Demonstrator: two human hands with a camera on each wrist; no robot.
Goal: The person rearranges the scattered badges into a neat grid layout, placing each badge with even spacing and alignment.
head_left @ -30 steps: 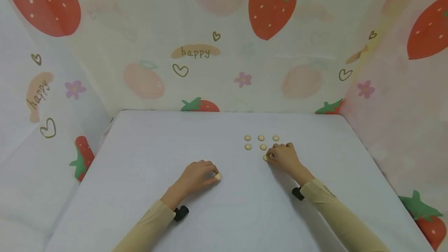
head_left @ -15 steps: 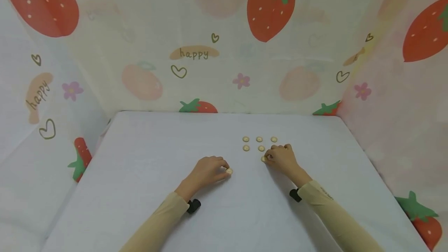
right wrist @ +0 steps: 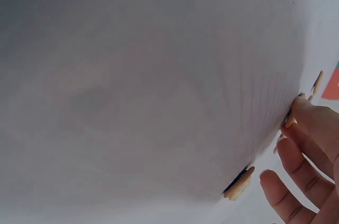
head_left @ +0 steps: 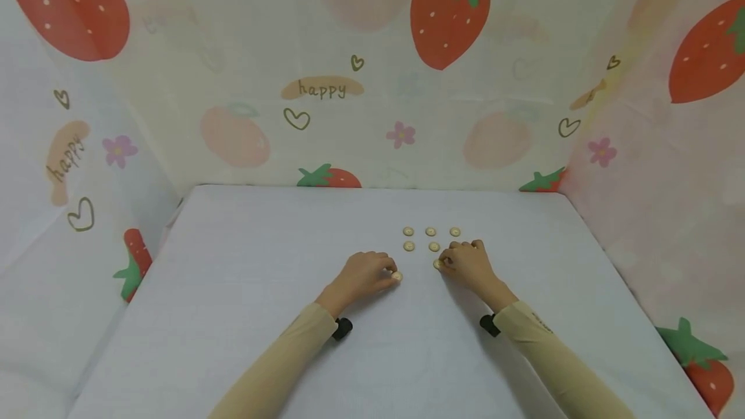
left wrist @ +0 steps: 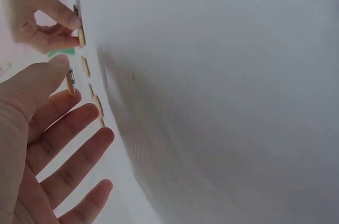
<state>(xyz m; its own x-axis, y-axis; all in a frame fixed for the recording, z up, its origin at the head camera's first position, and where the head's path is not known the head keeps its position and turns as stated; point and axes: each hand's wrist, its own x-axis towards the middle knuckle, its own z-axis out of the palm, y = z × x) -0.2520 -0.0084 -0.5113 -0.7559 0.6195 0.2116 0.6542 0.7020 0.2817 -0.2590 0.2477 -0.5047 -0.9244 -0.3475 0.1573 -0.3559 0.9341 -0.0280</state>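
My left hand [head_left: 363,271] pinches a small round wooden pin badge [head_left: 397,276] between thumb and index finger, close over the white table. In the left wrist view a metal pin fitting shows on the back of this badge [left wrist: 70,82], and the other fingers are spread. To its right, my right hand [head_left: 467,264] pinches another badge [head_left: 438,264] at the tabletop, just in front of the laid-out ones. Thumb and fingertips partly cover that badge [right wrist: 290,119] in the right wrist view.
Several like badges lie beyond the hands: a back row ending in a right-hand badge [head_left: 455,232], and a front pair with a left badge [head_left: 409,246]. A strawberry-print cloth [head_left: 256,50] walls the white table [head_left: 262,225] at back and sides.
My left hand has moved right and a little away from me with its badge, closing on the right hand. The right hand keeps its place and its pinch.
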